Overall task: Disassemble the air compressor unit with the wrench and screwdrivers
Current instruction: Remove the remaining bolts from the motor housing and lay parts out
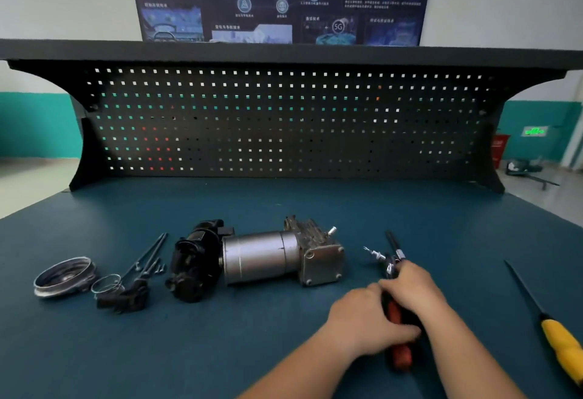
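Observation:
The air compressor unit point(255, 258) lies on its side mid-table, black motor end to the left, silver cylinder in the middle, metal block with bolts to the right. To its right, my left hand point(367, 316) grips a red-and-black tool handle point(400, 353). Over the tool's metal front end lies my right hand point(410, 285), fingers curled around it. A thin black tool point(392, 242) and a small silver fitting point(373, 253) lie just beyond my fingers. A yellow-handled screwdriver point(555, 332) rests at the far right.
Left of the compressor lie removed parts: a metal ring cap point(64, 277), a wire clamp point(107, 285), long bolts point(146, 256) and a black bracket point(124, 299). A black pegboard point(284, 121) walls the back of the blue table point(220, 351).

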`<state>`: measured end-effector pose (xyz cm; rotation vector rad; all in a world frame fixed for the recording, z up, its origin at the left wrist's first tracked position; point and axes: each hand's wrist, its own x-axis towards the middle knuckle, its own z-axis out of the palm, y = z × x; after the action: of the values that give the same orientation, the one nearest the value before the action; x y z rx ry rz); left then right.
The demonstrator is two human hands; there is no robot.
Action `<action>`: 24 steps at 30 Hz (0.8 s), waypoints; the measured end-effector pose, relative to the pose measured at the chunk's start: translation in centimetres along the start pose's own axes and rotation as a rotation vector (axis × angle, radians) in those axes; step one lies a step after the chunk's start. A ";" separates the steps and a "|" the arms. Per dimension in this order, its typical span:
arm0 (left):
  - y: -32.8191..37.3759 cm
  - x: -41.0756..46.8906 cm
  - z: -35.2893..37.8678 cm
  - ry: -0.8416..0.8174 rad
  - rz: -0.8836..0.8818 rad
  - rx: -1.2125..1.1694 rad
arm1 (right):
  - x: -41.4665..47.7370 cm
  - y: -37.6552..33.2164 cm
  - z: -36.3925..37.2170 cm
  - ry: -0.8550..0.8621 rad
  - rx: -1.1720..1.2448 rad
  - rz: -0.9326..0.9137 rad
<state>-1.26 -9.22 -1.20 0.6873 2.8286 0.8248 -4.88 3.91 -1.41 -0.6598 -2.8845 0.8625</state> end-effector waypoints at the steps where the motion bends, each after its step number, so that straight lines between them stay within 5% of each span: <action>1: 0.5 0.1 0.4 0.002 -0.003 -0.015 | 0.2 0.3 0.0 0.020 0.041 -0.015; 4: 1.3 -0.1 1.7 0.021 0.015 -0.129 | 0.5 1.0 -0.5 0.112 0.242 -0.070; 8: 1.5 -0.6 1.6 0.078 0.107 -0.563 | -0.5 0.6 -1.7 0.286 0.822 -0.243; 11: 1.2 -0.6 1.2 0.195 0.236 -0.947 | -1.8 -0.3 -2.8 0.133 1.250 -0.398; 13: 0.8 -0.7 1.0 0.265 0.292 -1.057 | -2.7 -0.8 -2.8 -0.084 1.317 -0.474; 16: -0.2 -0.3 0.5 0.374 0.353 -0.908 | -3.7 -2.0 -1.7 -0.211 1.296 -0.550; 22: -2.7 1.5 -2.9 0.823 0.320 -0.288 | -3.2 -1.4 -2.3 0.215 1.171 -0.664; 24: -3.8 2.6 -3.8 0.735 0.184 0.055 | -2.7 -0.4 -2.9 0.207 1.081 -0.668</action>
<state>-5.98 -12.71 0.02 0.7881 3.4745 1.2491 -2.09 3.93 1.38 0.2854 -1.7741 1.7581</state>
